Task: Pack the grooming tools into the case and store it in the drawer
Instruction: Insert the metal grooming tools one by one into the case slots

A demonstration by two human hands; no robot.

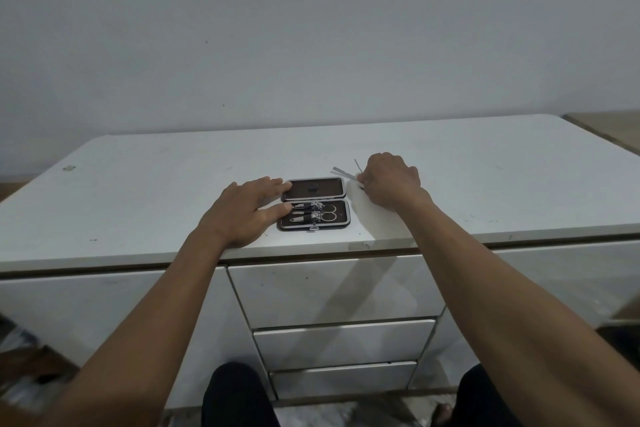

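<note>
While the left hand (242, 215) lay flat-fingered against the open manicure case (314, 203) on the counter (138, 191), likely steadying it, the right hand (389, 184) curled its grip around thin metal tools (343, 173) just beside the case. Clippers and scissors (328, 212) already sat strapped inside.

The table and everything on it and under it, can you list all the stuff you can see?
table: one, white, against the grey wall.
case: one, dark with a brown inside, lying open flat near the table's front edge.
tools in the case: a few, silver, strapped in the near half; scissor loops show, exact count unclear.
loose tools: at least two, thin and silver, on the table right of the case.
drawers: three, white, stacked under the table, all closed.
left hand: one, fingers straight, touching the case's left edge.
right hand: one, fingers curled over the loose tools.
</note>
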